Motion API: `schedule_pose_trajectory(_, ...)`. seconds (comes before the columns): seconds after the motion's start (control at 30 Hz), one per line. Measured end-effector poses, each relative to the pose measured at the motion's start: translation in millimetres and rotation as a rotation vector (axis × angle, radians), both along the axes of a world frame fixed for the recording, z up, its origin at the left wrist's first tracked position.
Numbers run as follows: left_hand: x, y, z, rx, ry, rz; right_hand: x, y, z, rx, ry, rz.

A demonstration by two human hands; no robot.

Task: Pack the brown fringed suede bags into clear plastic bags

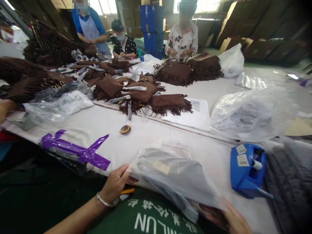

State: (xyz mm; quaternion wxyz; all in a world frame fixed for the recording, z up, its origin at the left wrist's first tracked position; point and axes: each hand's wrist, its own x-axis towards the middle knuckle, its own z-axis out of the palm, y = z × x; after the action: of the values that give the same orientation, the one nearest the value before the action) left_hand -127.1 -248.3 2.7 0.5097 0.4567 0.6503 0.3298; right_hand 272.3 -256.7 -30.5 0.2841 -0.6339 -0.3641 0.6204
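Observation:
A translucent plastic bag with something dark grey inside lies between my hands at the table's near edge. My left hand, with a bracelet at its wrist, pinches the bag's left corner between thumb and fingers. At the bag's right end, my right hand grips the plastic; its fingers are partly hidden behind it. A sheet of printed paper lies flat just beyond the bag. Farther left on the table sits a small round brown-and-gold object.
Brown fringed bags lie piled across the table's far half. A blue tape dispenser stands right, beside dark grey folded goods. Purple tape marks the near left edge. A large clear plastic bag rests at right. Several people work opposite.

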Motion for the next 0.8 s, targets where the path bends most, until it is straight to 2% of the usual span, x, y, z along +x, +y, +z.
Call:
schedule_pose_trajectory(0.07,6.6,34.5,23.0,0.090,-0.046,0.052,2.7,34.3,39.6,-0.040,0.021,-0.062)
schedule_pose_trajectory(0.13,13.6,74.6,44.1,0.176,-0.099,0.081,3.3,71.0,73.8,0.038,-0.031,-0.107)
schedule_pose_trajectory(0.2,20.0,115.6,62.2,0.223,-0.164,0.084,0.7,107.6,100.3,0.118,-0.065,-0.112)
schedule_pose_trajectory(0.3,26.6,163.1,88.6,0.285,-0.207,0.069,-4.9,150.1,128.7,0.184,-0.119,-0.108)
schedule_pose_trajectory(0.33,27.4,171.5,97.6,0.326,-0.204,0.066,-6.0,157.3,135.2,0.223,-0.138,-0.121)
schedule_pose_trajectory(0.4,26.1,174.5,112.2,0.429,-0.177,0.067,-6.5,158.5,140.8,0.325,-0.153,-0.151)
schedule_pose_trajectory(0.47,21.2,161.3,115.4,0.499,-0.124,0.082,-6.6,144.4,130.8,0.385,-0.131,-0.148)
schedule_pose_trajectory(0.53,14.4,138.0,100.6,0.475,-0.064,0.098,-8.9,120.9,102.5,0.383,-0.106,-0.121)
schedule_pose_trajectory(0.6,7.8,110.6,68.3,0.357,-0.033,0.110,-13.9,94.0,60.1,0.366,-0.088,-0.085)
schedule_pose_trajectory(0.7,2.5,69.9,5.8,0.108,-0.069,0.158,-22.6,55.9,-7.2,0.333,-0.115,-0.016)
schedule_pose_trajectory(0.77,4.1,47.2,-28.8,-0.054,-0.112,0.241,-25.5,37.1,-39.8,0.336,-0.274,0.057)
schedule_pose_trajectory(0.8,7.0,38.3,-41.0,-0.137,-0.129,0.269,-25.6,30.9,-50.7,0.369,-0.403,0.096)
